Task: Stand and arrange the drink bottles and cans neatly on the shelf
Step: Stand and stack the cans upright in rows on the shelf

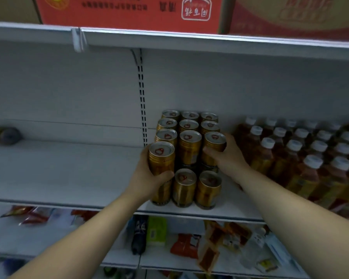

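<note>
Bare shelf (69, 174) left of cans (189, 150)

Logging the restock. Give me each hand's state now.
Left hand: closed around a gold metal drink can.
Right hand: closed around another gold can, upper tier.

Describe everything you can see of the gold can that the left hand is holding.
The gold can is a slim metal cylinder with a ribbed neck, a silver lid and a red pull ring. It is upright, raised to the upper layer at the front left corner of the stacked cans. The left hand wraps around its lower half, thumb in front. It seems to sit over another can, but the contact is hidden. Its label print is too blurred to read.
</note>
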Demonstrator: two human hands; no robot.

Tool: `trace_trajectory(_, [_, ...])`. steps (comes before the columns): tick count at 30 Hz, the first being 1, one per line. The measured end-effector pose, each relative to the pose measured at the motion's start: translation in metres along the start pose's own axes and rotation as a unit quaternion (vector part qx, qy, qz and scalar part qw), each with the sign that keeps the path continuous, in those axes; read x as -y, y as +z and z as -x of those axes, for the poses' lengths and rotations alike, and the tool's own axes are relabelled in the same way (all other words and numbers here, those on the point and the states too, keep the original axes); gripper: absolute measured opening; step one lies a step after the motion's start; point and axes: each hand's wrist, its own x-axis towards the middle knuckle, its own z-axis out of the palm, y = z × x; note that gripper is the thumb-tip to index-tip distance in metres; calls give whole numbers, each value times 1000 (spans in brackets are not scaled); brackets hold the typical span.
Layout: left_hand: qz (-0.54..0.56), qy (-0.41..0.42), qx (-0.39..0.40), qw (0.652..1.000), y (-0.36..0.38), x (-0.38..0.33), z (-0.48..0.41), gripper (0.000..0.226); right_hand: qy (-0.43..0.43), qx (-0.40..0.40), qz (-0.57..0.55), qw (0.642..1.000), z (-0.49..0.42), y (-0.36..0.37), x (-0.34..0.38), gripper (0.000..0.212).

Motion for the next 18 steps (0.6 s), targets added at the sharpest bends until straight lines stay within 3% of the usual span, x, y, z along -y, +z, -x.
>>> trace_trajectory(6, [-33,-53,-21,998,13,13,6,97,1,33,4,999,-9,-2,-8,71])
trace_trajectory(12, [-41,-113,16,993,2,5,9,115,-25,75,137,987,-10,-10,19,78])
trace_trajectory(14, [-62,-126,35,989,-12,-4,9,109,-55,50,195,978,-6,-14,39,96])
trace_trajectory(18, [-198,-130,59,970,-55,-24,9,89,-123,68,264,954,1,-4,86,86])
